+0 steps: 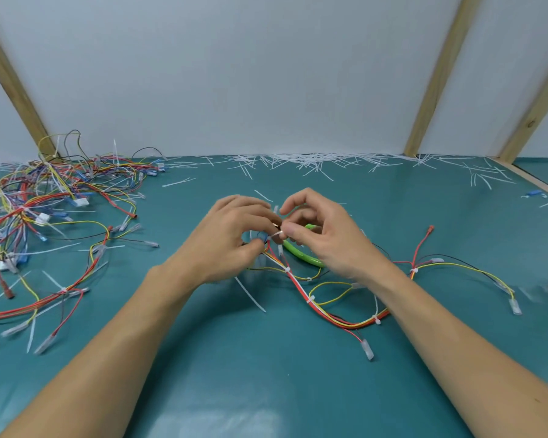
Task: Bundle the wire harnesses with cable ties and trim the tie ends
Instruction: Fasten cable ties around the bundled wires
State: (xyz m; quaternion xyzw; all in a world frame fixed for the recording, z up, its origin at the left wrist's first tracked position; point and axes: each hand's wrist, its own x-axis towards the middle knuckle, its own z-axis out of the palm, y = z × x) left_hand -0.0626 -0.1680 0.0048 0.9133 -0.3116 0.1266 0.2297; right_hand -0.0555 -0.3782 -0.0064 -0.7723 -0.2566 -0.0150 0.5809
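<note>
At the far left of the teal-covered bench [203, 374] lies a loose tangled heap of multicoloured wire harnesses [60, 191], with a further red and yellow harness [60, 295] trailing out of it toward you. Your left hand [231, 235] sits at bench centre, its grip curled tight on the upper end of the red, white and yellow wire harness now in work [326, 311], with thumb and fingers pinched together; exactly which strands it holds cannot be made out. Just beside it, your right hand [320, 235] pinches a thin white nylon cable tie [274, 234] between thumb and forefinger, the other fingers loosely curled. A bright green plastic-coated handle [301, 256], presumably of the cutter, lies under that hand. The harness runs from both hands toward the right, already carrying several small white ties along its length. Trimmed white tie offcuts [314, 161] are strewn along the back edge. In my judgement the wires are light and limp and will splay unless held close to the tie point; the tie is smooth, springy and slippery, so grip its tail near the head when pulling through.
</note>
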